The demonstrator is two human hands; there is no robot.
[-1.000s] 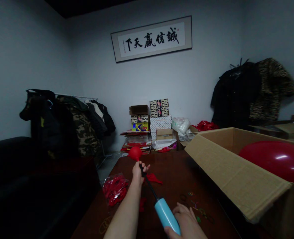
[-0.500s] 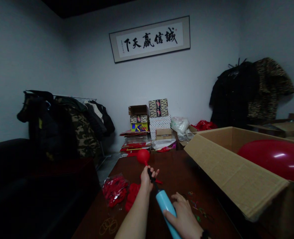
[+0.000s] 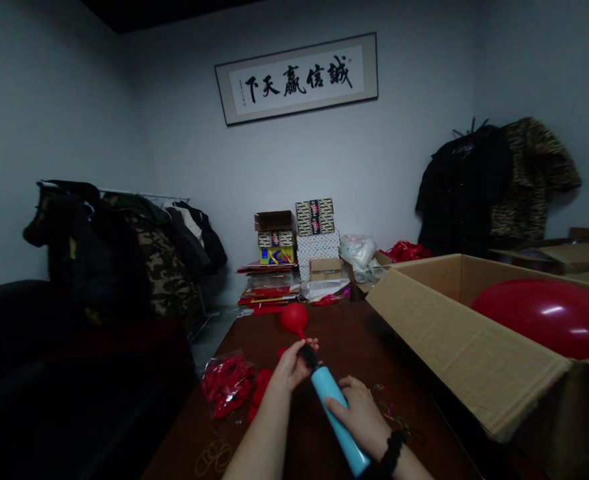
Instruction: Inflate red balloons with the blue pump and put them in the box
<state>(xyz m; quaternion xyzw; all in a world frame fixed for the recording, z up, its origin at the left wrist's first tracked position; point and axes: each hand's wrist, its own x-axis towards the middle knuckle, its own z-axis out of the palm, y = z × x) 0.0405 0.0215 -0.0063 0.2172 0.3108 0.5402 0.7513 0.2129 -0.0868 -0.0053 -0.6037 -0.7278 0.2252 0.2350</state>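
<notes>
From where I stand, the small red balloon (image 3: 294, 319) is up above the surface (image 3: 354, 327), its neck running down to the black tip of the blue hand pump (image 3: 342, 427). The left hand (image 3: 297, 364) is closed around that join, pinching neck and tip together, though the fingers hide exactly how far the rubber is pulled on. The right hand (image 3: 358, 410) has hold of the blue barrel, thumb across its top and fingers along the far side, a fairly loose grip by the look of it. That join looks like the weak spot to me: should the left pinch slacken, air could leak out or the neck could slip off and the balloon shoot away. A slanting push from the right hand might drag the tip out too, or let the barrel slide through the palm. Too much air could burst the thin rubber. The cardboard box (image 3: 469, 343) stands close on the right, with a big red balloon (image 3: 549, 317) inside, so a wide swing of that elbow might knock its flap. Near the left forearm, the clear bag of red pieces (image 3: 228, 383) and the thin rubber bands (image 3: 213, 459) could easily be swept aside.
</notes>
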